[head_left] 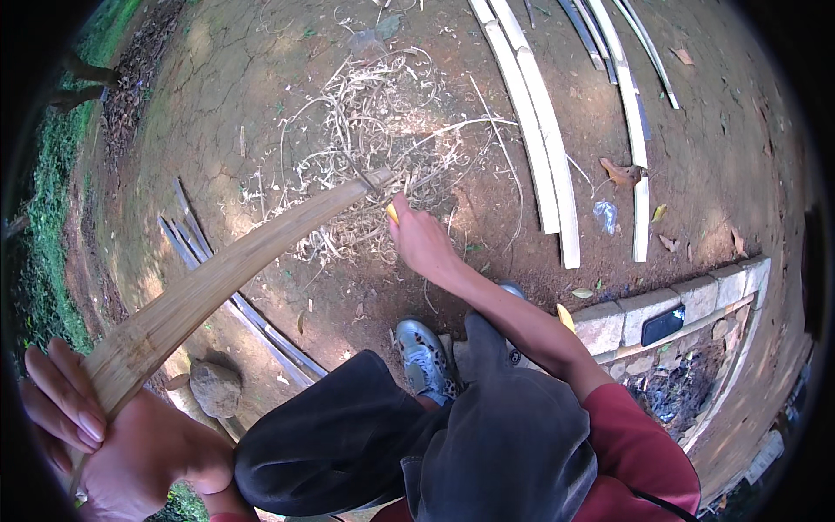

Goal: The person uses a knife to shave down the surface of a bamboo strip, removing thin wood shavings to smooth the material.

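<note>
While the left hand (143, 461) supports the near end of a long split-wood strip (230, 265) at lower left, its fingers are curled against the strip's edge, gripping it. The strip slants up and rightward, its far end above a heap of curled shavings (365, 100) on bare ground (235, 83). At that far end, the right hand (424, 242) has its fingers closed around a yellow-handled tool (392, 212); the dark blade appears to lie across the strip, contact too small to confirm. Dark slats (278, 341) lie partly beneath the strip's line of sight, near a rounded stone (215, 389). Pale strips (532, 117) lie at upper right, well apart from the left hand.
</note>
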A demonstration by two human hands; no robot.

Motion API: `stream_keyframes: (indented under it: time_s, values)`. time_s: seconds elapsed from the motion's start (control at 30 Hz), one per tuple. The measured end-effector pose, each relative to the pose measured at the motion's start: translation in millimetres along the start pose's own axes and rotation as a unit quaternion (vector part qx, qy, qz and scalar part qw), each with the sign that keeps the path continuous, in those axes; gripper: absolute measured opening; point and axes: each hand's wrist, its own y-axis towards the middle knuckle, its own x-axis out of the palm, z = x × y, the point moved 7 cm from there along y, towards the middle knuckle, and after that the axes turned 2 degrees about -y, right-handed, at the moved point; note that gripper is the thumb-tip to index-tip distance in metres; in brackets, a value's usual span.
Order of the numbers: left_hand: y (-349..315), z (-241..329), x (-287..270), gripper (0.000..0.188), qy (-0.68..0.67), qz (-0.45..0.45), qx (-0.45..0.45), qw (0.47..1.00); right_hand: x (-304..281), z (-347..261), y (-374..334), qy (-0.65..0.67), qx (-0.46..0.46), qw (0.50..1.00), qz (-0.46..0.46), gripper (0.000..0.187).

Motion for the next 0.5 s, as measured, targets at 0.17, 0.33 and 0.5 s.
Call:
stream_keyframes:
  time_s: [0.17, 0.33, 0.5]
  values:
    - [25.0, -3.2, -1.4, 0.011, -0.063, -0.180, -0.045, 0.981, 3.4, -5.0, 5.6, -0.021, -0.033, 0.999, 0.011, 0.025]
    - [37.9, -1.0, -20.5, 0.036, -0.099, -0.199, -0.079, 0.972, 3.6, 17.2, 20.5, -0.022, -0.011, 0.999, 0.021, 0.020]
    - [22.9, -8.7, -5.0, 0.050, -0.078, -0.106, -0.077, 0.988, -7.2, -16.5, 1.6, 0.002, -0.043, 0.999, 0.011, 0.018]
